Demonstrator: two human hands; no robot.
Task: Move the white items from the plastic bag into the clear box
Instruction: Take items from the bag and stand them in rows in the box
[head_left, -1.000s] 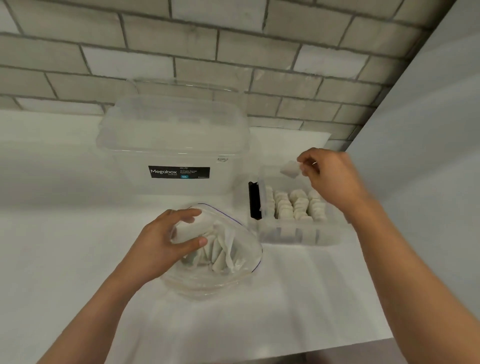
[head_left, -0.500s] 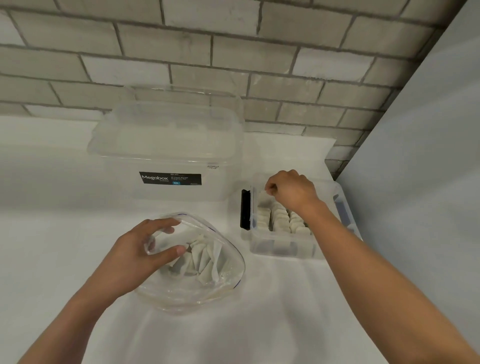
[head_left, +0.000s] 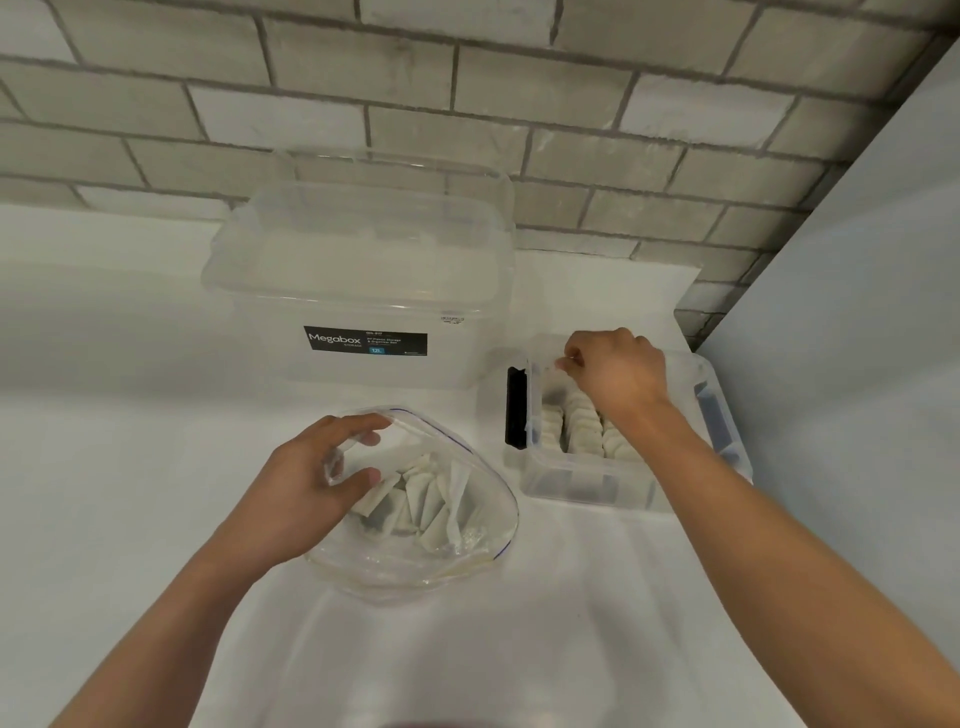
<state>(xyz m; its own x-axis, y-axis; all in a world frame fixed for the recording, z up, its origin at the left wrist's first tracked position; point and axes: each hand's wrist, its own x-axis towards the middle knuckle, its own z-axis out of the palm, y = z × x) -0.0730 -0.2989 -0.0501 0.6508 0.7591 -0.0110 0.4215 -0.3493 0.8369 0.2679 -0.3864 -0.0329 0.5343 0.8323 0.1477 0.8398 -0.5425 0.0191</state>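
**Placing step, right hand at the box**

- White tabletop (head_left: 130, 467) nearest.
- Left hand (head_left: 306, 488) grips the near-left rim of the clear, soft, blue-edged plastic bag (head_left: 467, 551). Its fingers (head_left: 358, 423) and thumb curl round the film and hold the mouth wide.
- A loose pile of flat white items (head_left: 421, 499) lies inside the bag; a good share is not yet moved.
- Just right of the bag stands the small clear box (head_left: 576, 483), lidless, with a black latch (head_left: 516, 408) on its left wall. Rows of white pieces (head_left: 576, 421) stand packed inside.
- Right hand (head_left: 618, 374) is over the box's far end, knuckles up. Its fingertips (head_left: 571, 358) are pinched tight, seemingly on one white item; the view is too blurred to be sure.
- Behind: large clear lidded storage tub (head_left: 363, 291), then the grey brick wall (head_left: 467, 104).

Judgement: mid-task. Next comes seating the piece in a row and releasing it, then reaching back into the bag.
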